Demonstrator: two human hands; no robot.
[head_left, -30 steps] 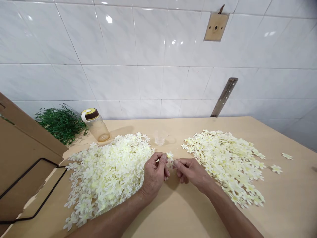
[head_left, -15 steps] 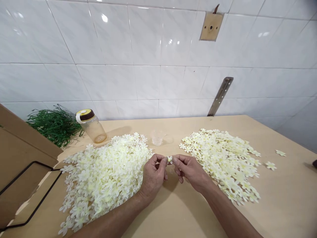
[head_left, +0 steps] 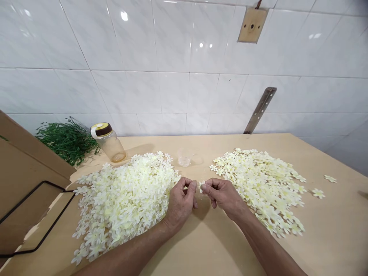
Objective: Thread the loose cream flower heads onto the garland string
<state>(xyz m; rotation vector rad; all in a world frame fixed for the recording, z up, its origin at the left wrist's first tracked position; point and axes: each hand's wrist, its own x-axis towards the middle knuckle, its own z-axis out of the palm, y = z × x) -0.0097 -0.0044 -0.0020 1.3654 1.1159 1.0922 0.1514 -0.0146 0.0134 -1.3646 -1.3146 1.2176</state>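
Observation:
Between my hands, a small white artificial flower (head_left: 201, 186) is pinched by the thumb and fingertip of my right hand (head_left: 225, 194). My left hand (head_left: 181, 201) is closed just left of it, thumb pressed to forefinger; whatever lies in that pinch is too small to make out. A narrow gap parts the left fingertips from the flower. Beside my left hand is a large heap of white flowers (head_left: 135, 195). A flatter spread of pale yellow flowers (head_left: 264, 184) lies to the right of my right hand. Beyond the hands stands a small clear cup (head_left: 184, 159).
A clear bottle with a brown and yellow lid (head_left: 110, 143) stands at the back left, near green artificial stems (head_left: 67, 142). A cardboard box (head_left: 31, 180) and black wire frame (head_left: 43, 241) border the left. Two loose flowers (head_left: 318, 193) lie right. A metal bracket (head_left: 260, 110) leans against the tiles.
Both hands met at the flower before; now the left fingertips are slightly apart from it and the right hand has it. The view has shifted a little.

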